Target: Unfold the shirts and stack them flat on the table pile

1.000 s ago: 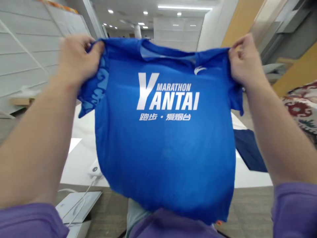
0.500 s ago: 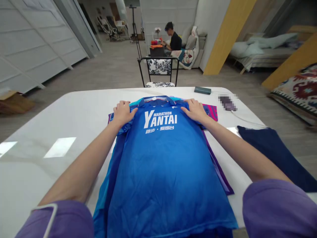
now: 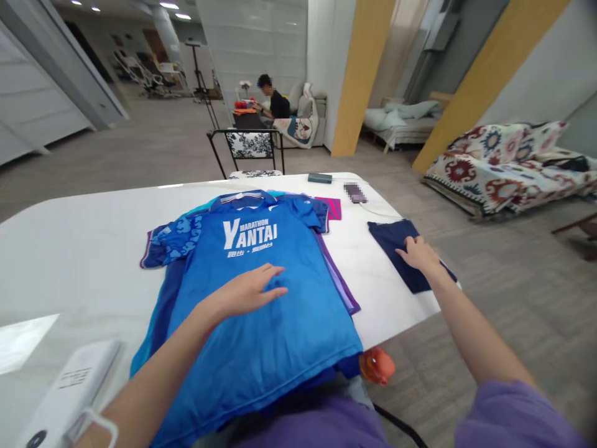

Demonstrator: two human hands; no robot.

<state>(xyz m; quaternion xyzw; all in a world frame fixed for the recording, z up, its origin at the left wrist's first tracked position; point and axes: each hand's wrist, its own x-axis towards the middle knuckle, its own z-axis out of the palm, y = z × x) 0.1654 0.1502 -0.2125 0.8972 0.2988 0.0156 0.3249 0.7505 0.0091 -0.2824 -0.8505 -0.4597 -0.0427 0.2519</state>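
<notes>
A blue T-shirt (image 3: 261, 323) printed "YANTAI MARATHON" lies flat, front up, on top of a pile of other shirts on the white table (image 3: 69, 249). My left hand (image 3: 249, 292) rests flat on the shirt's middle, fingers spread. To the right, my right hand (image 3: 417, 254) reaches onto a folded navy garment (image 3: 396, 239) near the table's right edge, fingers touching the cloth. Purple and light blue hems of the lower shirts (image 3: 342, 289) stick out on the right side of the pile.
A dark phone (image 3: 354, 191) with a cable and a flat dark case (image 3: 319, 178) lie at the table's far end. A patterned chair (image 3: 249, 146) stands behind the table. A white box (image 3: 69, 389) lies near left. A person sits far off. A patterned sofa (image 3: 508, 165) stands right.
The blue shirt went from held up in the air to lying flat on the pile. My left hand slid from its shoulder to its middle; my right hand left it for the navy garment.
</notes>
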